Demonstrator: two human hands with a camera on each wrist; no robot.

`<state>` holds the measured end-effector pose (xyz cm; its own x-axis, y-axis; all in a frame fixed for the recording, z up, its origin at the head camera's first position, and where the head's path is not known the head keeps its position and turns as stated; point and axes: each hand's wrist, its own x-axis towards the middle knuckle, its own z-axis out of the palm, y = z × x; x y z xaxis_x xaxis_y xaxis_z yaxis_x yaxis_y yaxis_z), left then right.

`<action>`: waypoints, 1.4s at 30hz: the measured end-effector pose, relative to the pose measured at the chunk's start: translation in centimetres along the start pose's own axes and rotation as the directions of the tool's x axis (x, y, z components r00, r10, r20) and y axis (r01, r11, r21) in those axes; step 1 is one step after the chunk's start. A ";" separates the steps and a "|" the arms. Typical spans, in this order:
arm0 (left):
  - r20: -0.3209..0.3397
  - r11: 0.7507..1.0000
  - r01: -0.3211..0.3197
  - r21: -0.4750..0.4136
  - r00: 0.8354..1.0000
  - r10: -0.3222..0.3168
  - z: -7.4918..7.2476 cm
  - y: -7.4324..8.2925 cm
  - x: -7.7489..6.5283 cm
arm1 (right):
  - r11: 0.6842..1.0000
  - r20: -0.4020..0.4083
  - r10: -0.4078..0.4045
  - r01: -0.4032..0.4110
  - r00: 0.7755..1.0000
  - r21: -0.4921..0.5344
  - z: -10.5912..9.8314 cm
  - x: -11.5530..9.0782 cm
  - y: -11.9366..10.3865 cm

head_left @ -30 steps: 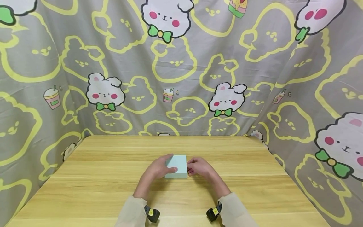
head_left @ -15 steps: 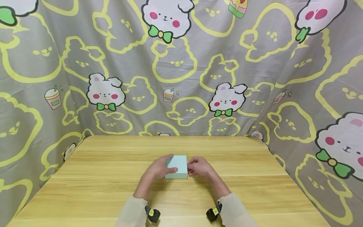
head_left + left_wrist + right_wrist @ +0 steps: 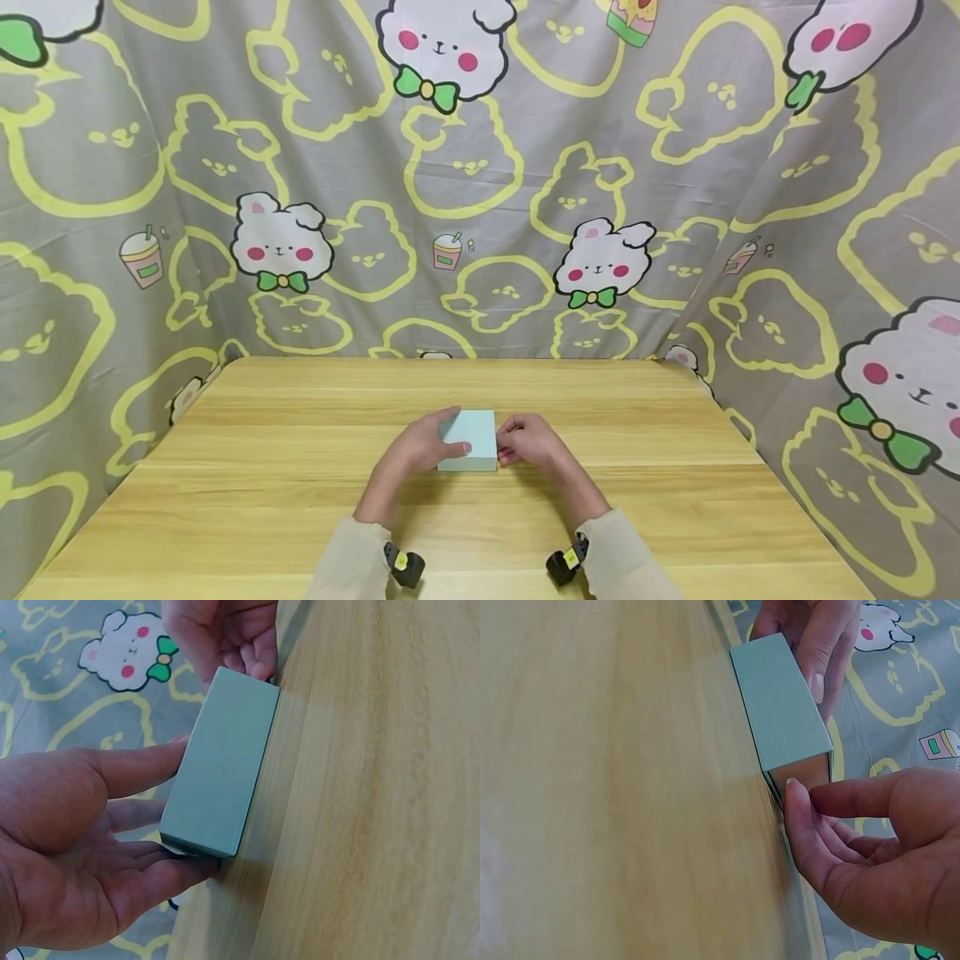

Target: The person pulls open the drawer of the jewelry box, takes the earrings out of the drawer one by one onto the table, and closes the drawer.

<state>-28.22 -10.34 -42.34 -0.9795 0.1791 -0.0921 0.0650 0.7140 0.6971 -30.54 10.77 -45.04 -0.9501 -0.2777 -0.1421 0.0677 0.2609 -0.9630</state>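
A pale blue-green box [image 3: 471,433] lies flat on the wooden table in the head view. My left hand [image 3: 417,443] grips its left end, thumb on the near part and fingers round the far side. The left wrist view has that hand [image 3: 82,847] spread about the box [image 3: 221,761]. At the opposite end, my right hand [image 3: 527,440] has its fingers curled. In the right wrist view, a brown inner face shows in the end of the box [image 3: 784,705]. There the thumb and a fingertip of my right hand [image 3: 889,855] pinch together; what lies between them is hidden.
The wooden table [image 3: 300,517] extends round both hands. A grey curtain [image 3: 510,208] with yellow outlines and white rabbit faces hangs behind it and along both sides. Each wrist carries a small black camera, one left [image 3: 406,567] and one right [image 3: 564,566].
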 end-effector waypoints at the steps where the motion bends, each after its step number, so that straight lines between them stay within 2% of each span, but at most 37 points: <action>1: 0.001 1.000 0.002 0.001 1.000 -0.002 0.0 0.0 0.0 | 1.000 -0.003 -0.002 0.002 1.000 0.001 0.0 0.0 0.0; 13: 0.009 1.000 -0.009 0.009 1.000 0.009 0.0 0.0 0.0 | 1.000 -0.008 -0.010 0.010 1.000 0.020 -0.3 0.1 0.2; 24: 0.020 1.000 -0.011 0.011 1.000 0.011 -0.1 0.1 0.0 | 0.999 -0.006 0.016 -0.016 1.000 0.037 -1.3 0.1 0.4; 31: 0.016 1.000 0.003 -0.002 1.000 -0.003 0.0 0.0 0.1 | 1.000 -0.003 0.025 -0.024 1.000 0.017 -1.9 -0.2 0.3; 42: 0.023 1.000 -0.015 0.001 1.000 0.015 -0.1 -0.1 0.0 | 0.999 -0.027 0.040 -0.041 0.999 -0.026 -2.7 -0.2 0.3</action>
<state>-28.24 -10.43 -42.34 -0.9739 0.2052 -0.0974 0.0802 0.7116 0.6980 -31.13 13.41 -44.65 -0.9545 -0.2417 -0.1744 0.0986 0.2960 -0.9501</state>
